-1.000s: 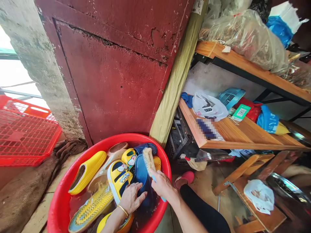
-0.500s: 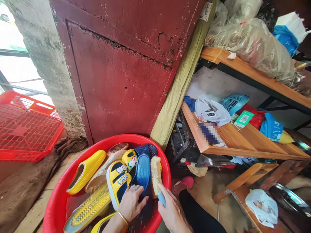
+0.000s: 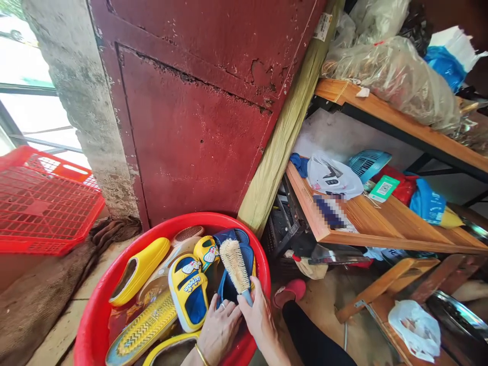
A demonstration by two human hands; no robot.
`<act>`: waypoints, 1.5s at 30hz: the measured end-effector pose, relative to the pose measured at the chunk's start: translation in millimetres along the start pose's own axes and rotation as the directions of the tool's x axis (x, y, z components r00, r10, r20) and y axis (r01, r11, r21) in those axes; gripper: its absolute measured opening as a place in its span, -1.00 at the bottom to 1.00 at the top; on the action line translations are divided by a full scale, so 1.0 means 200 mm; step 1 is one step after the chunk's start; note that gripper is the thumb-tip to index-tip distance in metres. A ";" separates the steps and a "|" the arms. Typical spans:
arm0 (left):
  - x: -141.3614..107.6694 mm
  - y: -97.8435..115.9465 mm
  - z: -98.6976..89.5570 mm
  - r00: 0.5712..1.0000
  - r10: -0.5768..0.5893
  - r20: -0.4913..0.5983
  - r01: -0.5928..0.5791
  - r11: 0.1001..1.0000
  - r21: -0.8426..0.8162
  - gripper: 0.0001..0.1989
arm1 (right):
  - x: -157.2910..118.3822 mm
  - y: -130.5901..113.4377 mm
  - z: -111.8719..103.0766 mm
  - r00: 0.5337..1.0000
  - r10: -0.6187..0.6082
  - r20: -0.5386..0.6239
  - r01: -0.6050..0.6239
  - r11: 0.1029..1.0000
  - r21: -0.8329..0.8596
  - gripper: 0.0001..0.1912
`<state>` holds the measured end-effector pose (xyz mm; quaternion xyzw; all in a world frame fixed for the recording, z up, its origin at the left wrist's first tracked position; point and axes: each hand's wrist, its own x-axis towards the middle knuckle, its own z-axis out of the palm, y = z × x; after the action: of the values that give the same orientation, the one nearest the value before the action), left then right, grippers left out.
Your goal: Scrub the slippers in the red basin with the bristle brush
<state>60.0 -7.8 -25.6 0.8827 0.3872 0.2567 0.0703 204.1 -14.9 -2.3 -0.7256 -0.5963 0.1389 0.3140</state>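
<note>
The right hand [image 3: 259, 320] has its fingers closed around the handle of a scrubbing brush [image 3: 233, 262], whose pale bristle head rises just beyond them, above a blue slipper [image 3: 248, 257]. The left hand [image 3: 221, 328], just beside, has its fingers bent at the slipper's near end; whether they grip it or merely press, I cannot tell.

The brush should be light and rigid, its bristles springy; the blue handle, well back from the head, is the place to hold. The slipper looks like soft, flexible rubber or foam, hard to break but probably slick when wet, so a firm hold on its near edge should suit best.

Left of the left fingers sits a yellow-and-blue slipper [image 3: 189, 284], with an upturned yellow sole [image 3: 147, 328] farther left. Beyond the fingers, the red tub [image 3: 264, 264] curves around everything, and past it stands a red door [image 3: 198, 173].
</note>
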 end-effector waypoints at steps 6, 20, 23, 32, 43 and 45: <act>0.00 0.00 -0.01 0.990 0.113 -0.083 -0.122 0.986 -0.115 -0.68 | -0.01 0.10 -0.01 1.000 0.001 -0.006 -0.002 0.981 -0.194 -0.37; 0.04 -0.26 -0.03 0.923 -0.381 -0.059 0.280 0.767 -0.578 -0.19 | 0.18 0.04 -0.23 0.983 0.164 -0.083 -0.153 0.980 0.127 -0.30; 0.05 -0.28 -0.11 0.906 -0.422 0.024 0.347 0.710 -0.613 -0.26 | 0.24 0.00 -0.22 0.991 0.125 -0.039 -0.116 0.977 0.178 -0.41; -0.06 -0.41 -0.29 0.901 -0.427 -0.080 0.360 0.836 -0.414 -0.59 | -0.01 0.06 -0.12 0.980 0.124 0.155 -0.138 0.987 0.083 -0.39; -0.10 -0.40 -0.04 0.940 -0.339 -0.042 0.298 0.874 -0.384 -0.35 | 0.06 -0.02 -0.08 0.910 0.142 0.391 0.037 0.909 -0.415 -0.47; -0.08 -0.41 -0.07 0.910 -0.415 0.022 0.373 0.791 -0.485 -0.32 | 0.10 -0.04 -0.08 0.902 0.150 0.405 0.037 0.907 -0.419 -0.49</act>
<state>-9.6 36.0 -47.6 0.7257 0.4895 0.3612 0.3214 213.1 0.6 18.9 -0.7448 -0.6442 0.1735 0.0090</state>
